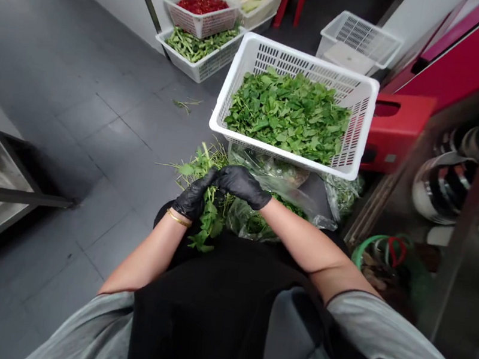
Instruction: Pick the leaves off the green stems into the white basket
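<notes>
Both my hands wear black gloves and work over my lap. My left hand (192,197), with a gold bracelet at the wrist, grips a bunch of leafy green stems (209,223). My right hand (242,185) pinches the top of the same bunch. Just beyond them stands a white slotted plastic basket (271,152) heaped with loose green leaves. A clear plastic bag (244,220) with greens inside lies under the basket's front edge, close to my hands.
Farther ahead on the grey tile floor (91,138) are white baskets of red chillies (201,12), green stems (199,46) and pale stalks (254,0). A stray sprig (185,104) lies nearby. A red crate (392,131) and a steel shelf with bowls (442,187) stand right.
</notes>
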A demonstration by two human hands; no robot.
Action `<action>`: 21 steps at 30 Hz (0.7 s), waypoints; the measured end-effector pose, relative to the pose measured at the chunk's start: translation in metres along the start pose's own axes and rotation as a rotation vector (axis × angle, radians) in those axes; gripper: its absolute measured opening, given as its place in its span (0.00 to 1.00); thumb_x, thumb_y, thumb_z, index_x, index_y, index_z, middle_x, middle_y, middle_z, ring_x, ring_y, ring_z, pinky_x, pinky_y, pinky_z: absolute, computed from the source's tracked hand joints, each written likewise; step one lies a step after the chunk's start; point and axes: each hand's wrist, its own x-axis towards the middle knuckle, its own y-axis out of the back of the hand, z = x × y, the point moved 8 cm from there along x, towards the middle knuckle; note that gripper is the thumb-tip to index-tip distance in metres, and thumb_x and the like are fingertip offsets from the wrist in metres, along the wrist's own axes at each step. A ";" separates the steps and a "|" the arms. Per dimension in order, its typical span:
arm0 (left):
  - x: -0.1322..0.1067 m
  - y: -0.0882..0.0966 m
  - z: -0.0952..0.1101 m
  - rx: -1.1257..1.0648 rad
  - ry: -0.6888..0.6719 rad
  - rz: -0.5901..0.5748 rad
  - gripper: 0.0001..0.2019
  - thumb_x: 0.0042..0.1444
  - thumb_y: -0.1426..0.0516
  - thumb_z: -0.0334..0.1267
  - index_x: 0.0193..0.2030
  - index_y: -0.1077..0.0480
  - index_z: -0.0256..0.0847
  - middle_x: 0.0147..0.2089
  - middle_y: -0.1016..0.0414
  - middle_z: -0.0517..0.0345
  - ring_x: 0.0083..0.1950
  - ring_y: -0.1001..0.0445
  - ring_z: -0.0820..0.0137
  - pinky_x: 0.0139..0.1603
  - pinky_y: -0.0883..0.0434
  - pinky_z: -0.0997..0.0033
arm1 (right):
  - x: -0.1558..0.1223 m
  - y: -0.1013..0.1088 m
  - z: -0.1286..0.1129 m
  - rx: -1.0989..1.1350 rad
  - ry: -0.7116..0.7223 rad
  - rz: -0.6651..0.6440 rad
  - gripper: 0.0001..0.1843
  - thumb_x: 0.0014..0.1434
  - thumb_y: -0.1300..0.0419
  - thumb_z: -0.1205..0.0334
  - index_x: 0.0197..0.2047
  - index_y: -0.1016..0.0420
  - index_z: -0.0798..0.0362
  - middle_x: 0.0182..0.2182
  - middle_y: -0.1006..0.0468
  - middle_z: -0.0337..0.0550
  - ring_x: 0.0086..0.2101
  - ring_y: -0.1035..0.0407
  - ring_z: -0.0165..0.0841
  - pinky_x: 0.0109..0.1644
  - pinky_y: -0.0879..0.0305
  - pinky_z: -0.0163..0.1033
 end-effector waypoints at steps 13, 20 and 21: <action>-0.024 -0.022 0.021 0.278 -0.178 -0.053 0.16 0.45 0.27 0.48 0.27 0.22 0.37 0.22 0.24 0.58 0.17 0.39 0.77 0.19 0.44 0.73 | -0.019 0.080 0.017 0.503 -0.021 0.458 0.24 0.57 0.28 0.45 0.27 0.36 0.50 0.18 0.27 0.33 0.18 0.33 0.26 0.23 0.37 0.31; -0.025 -0.013 0.027 0.120 -0.104 -0.148 0.16 0.47 0.28 0.45 0.34 0.22 0.34 0.18 0.34 0.64 0.17 0.45 0.80 0.18 0.48 0.76 | -0.019 0.134 0.000 0.737 0.104 0.521 0.23 0.59 0.27 0.53 0.29 0.38 0.49 0.19 0.31 0.29 0.20 0.33 0.25 0.24 0.38 0.30; -0.024 -0.009 0.030 0.075 -0.087 -0.174 0.17 0.47 0.28 0.45 0.35 0.21 0.33 0.18 0.36 0.65 0.17 0.46 0.80 0.17 0.48 0.77 | -0.019 0.141 0.000 0.805 0.114 0.541 0.22 0.60 0.28 0.55 0.29 0.39 0.49 0.19 0.33 0.29 0.20 0.33 0.25 0.24 0.39 0.29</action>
